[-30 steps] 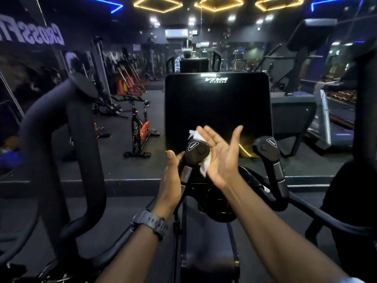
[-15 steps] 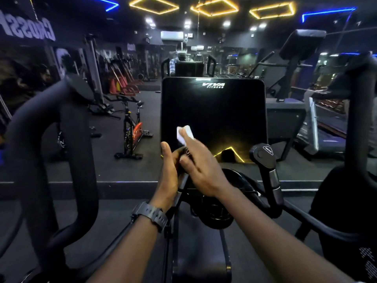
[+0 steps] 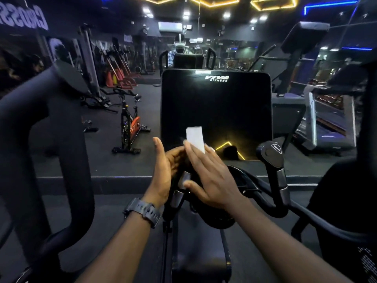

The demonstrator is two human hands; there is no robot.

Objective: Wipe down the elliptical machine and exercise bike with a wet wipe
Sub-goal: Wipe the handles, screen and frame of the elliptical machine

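White, folded wet wipe (image 3: 195, 138) at lower centre of the frame, pressed around the short black inner handle grip (image 3: 179, 181) of the elliptical, one corner sticking up in front of the glossy black console screen (image 3: 216, 111). Right hand (image 3: 206, 176) laid flat over the wipe, fingers extended and pressing it onto the grip, thumb hooked under near a second scrap of white. Left hand (image 3: 165, 170) cupped on the grip's other side, palm inward, fingers half curled, bracing rather than clasping; dark strap watch (image 3: 142, 212) on that wrist. Matching black grip with silver sensor bands (image 3: 274, 160) just to the right, bare and apart from both hands. Large curved black moving arm (image 3: 47, 139) filling the left of the frame. Orange-and-black exercise bike (image 3: 130, 127) well apart, on the dark gym floor at middle left.

Step in hand, by the look of it: wiping the elliptical's left inner grip. Next move likely to call for sliding the wipe down the stem, then crossing to the right-side grip, console and long arms; bike apparently not reached yet.
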